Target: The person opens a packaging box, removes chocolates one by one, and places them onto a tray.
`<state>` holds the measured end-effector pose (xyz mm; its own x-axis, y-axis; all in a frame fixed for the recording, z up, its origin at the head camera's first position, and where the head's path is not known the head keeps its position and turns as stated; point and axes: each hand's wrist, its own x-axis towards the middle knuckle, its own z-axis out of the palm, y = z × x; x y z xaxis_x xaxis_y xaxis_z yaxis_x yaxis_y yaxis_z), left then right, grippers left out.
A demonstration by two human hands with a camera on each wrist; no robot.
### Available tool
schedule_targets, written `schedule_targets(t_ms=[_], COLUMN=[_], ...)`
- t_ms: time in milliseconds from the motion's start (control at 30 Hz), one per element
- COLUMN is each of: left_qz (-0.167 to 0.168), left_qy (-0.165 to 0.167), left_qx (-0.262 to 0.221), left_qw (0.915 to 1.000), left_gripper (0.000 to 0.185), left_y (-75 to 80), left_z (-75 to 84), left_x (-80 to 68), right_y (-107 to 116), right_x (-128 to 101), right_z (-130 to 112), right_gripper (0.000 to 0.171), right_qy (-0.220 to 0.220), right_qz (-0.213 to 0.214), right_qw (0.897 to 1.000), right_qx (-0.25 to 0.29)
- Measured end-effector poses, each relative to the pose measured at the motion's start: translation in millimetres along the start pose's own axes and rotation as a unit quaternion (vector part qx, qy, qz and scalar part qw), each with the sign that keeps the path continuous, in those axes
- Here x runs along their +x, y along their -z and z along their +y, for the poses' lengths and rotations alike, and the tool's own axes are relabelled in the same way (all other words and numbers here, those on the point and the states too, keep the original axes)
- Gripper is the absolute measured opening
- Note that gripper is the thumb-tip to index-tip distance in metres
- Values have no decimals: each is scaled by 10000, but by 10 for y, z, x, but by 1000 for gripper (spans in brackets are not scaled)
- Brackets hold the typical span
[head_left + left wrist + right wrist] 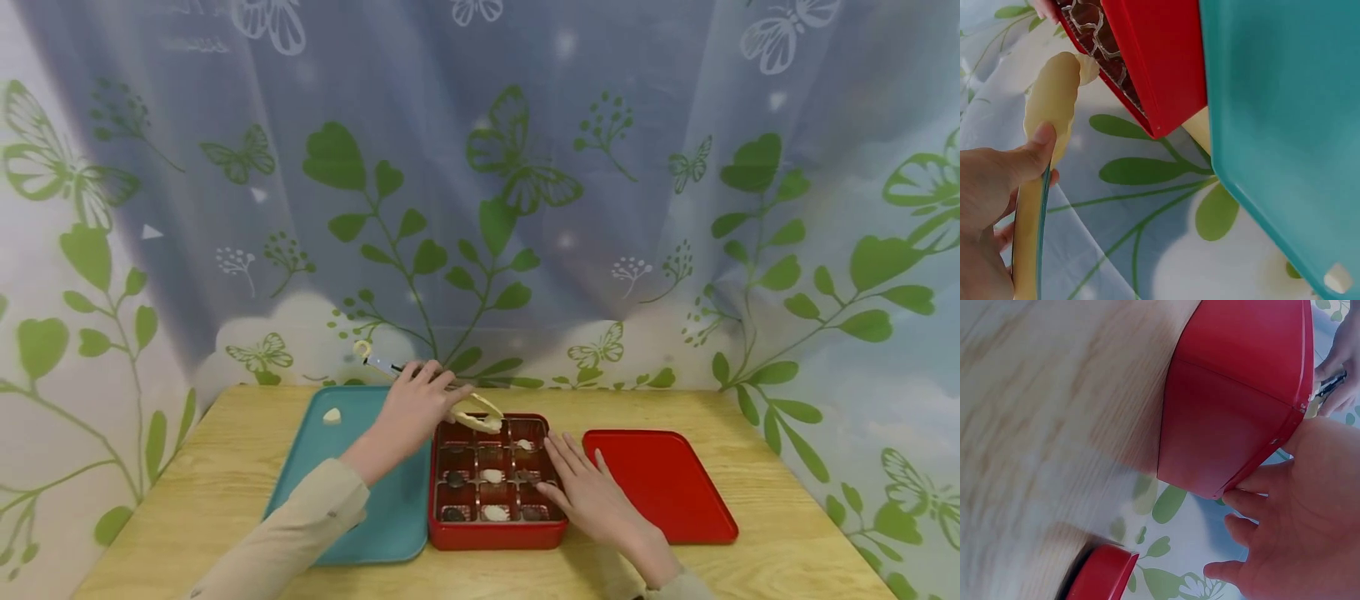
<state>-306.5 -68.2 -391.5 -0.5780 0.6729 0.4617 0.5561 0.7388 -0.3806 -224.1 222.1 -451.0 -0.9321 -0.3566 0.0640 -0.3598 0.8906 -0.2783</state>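
Note:
A red box with a grid of compartments sits mid-table, with several dark and pale chocolates in its cells. My left hand grips cream-coloured tongs, whose tips hover over the box's back-left corner. In the left wrist view my thumb presses on the tongs beside the red box. My right hand lies flat with straight fingers on the box's right side. In the right wrist view its fingers touch the rim of the red box.
A teal tray lies left of the box, with one pale piece at its back left. The red lid rests to the right. A leaf-printed curtain hangs behind the wooden table.

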Motion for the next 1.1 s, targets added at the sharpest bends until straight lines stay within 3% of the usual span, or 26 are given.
schedule_targets(t_ms=[133, 400, 733, 800, 900, 1000, 1033, 1100], left_qz=[177, 140, 163, 204, 369, 562, 689, 557], left_qy=[114, 467, 988, 923, 828, 703, 607, 534], left_qx=[-154, -359, 103, 258, 235, -806, -1300, -1869], left_qw=[9997, 9982, 9949, 9952, 9956, 9927, 9872, 9793], left_gripper=[49, 51, 53, 51, 51, 49, 50, 47], left_y=[9, 34, 45, 4, -144, -479, -693, -848], left_z=[-41, -184, -601, -702, -873, -1121, -1238, -1364], left_x=[-107, -369, -784, -863, -1002, -1156, -1213, -1266], right_y=[-1, -14, 22, 20, 13, 7, 6, 2], right_x=[1, 2, -9, -9, -9, -7, -6, -1], right_z=[0, -5, -10, -9, -9, -13, -16, -23], right_gripper=[73, 73, 73, 73, 73, 72, 72, 72], right_qy=[-2, -31, -17, -17, -26, -17, -15, 0], right_qz=[19, -20, -14, -8, -7, 2, 5, 20], right_qw=[10000, 10000, 10000, 10000, 10000, 10000, 10000, 10000], right_qx=[-16, 4, 57, 41, 39, 32, 34, 40])
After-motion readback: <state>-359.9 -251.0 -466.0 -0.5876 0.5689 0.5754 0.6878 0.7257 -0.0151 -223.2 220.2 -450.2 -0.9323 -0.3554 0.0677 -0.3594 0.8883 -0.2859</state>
